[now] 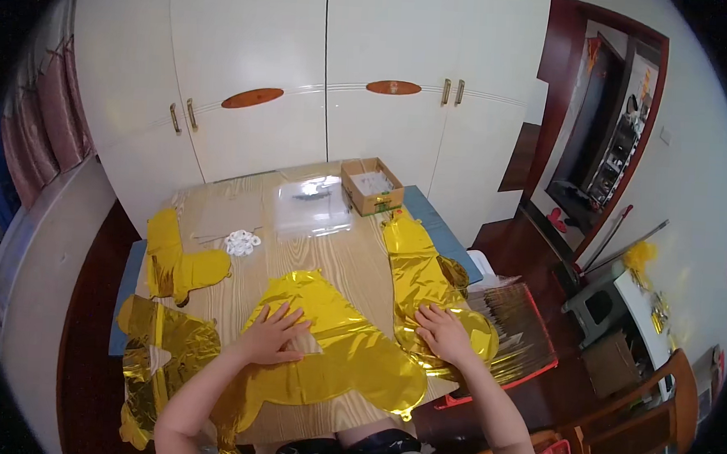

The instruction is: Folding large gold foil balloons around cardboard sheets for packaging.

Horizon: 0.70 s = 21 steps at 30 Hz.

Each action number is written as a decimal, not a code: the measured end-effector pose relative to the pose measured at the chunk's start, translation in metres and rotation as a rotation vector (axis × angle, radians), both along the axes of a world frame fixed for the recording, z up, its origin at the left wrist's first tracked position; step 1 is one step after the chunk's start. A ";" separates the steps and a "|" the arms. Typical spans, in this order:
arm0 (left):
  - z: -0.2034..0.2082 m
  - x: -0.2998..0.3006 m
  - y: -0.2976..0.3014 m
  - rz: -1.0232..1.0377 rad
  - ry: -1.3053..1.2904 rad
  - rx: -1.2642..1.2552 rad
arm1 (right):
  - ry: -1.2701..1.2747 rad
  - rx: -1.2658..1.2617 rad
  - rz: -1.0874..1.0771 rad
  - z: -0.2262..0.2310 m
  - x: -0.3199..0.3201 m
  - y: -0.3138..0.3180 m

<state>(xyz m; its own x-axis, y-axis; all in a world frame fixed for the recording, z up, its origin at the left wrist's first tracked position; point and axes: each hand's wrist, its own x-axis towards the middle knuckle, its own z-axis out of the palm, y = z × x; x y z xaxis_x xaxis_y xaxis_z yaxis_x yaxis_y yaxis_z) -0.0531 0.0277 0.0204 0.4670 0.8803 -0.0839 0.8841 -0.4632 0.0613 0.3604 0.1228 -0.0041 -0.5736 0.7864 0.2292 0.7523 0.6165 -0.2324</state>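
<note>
A large flat gold foil balloon (349,354) lies across the near middle of the table. My left hand (276,334) rests on its left part, fingers stretched out and spread. My right hand (443,333) lies flat, fingers apart, on a second gold foil balloon (415,267) at the right side of the table. Toward the left edge are a smaller L-shaped gold foil balloon (182,264) and a crumpled gold foil balloon (180,345) that hangs over the edge. Neither hand grips anything that I can see.
On the wooden table (292,256) are white rings (242,242), clear plastic bags (311,206) and an open cardboard box (372,186). A red-rimmed crate (514,333) of foil pieces stands at the right. Beyond it are a wooden chair (632,442) and a grey stool (604,309). White cabinets (266,41) back the table.
</note>
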 end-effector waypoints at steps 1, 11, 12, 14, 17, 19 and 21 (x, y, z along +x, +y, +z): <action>0.002 0.002 0.001 0.004 0.000 -0.001 | 0.032 0.018 -0.012 -0.002 -0.001 0.000; 0.021 0.099 0.061 -0.249 -0.331 0.172 | 0.618 -0.206 -0.246 0.018 0.003 0.017; 0.024 0.117 0.073 -0.263 -0.327 0.131 | 0.728 -0.228 -0.258 0.020 0.007 0.022; 0.025 0.153 0.094 -0.249 -0.310 0.036 | 0.932 -0.454 -0.315 0.034 0.012 0.030; 0.018 0.193 0.128 -0.209 -0.259 0.020 | 1.165 -0.605 -0.299 0.045 0.023 0.045; -0.002 0.210 0.150 -0.242 -0.233 0.191 | 1.229 -0.654 -0.308 0.046 0.031 0.053; -0.002 0.220 0.169 -0.153 -0.091 0.109 | 1.285 -0.723 -0.298 0.048 0.038 0.060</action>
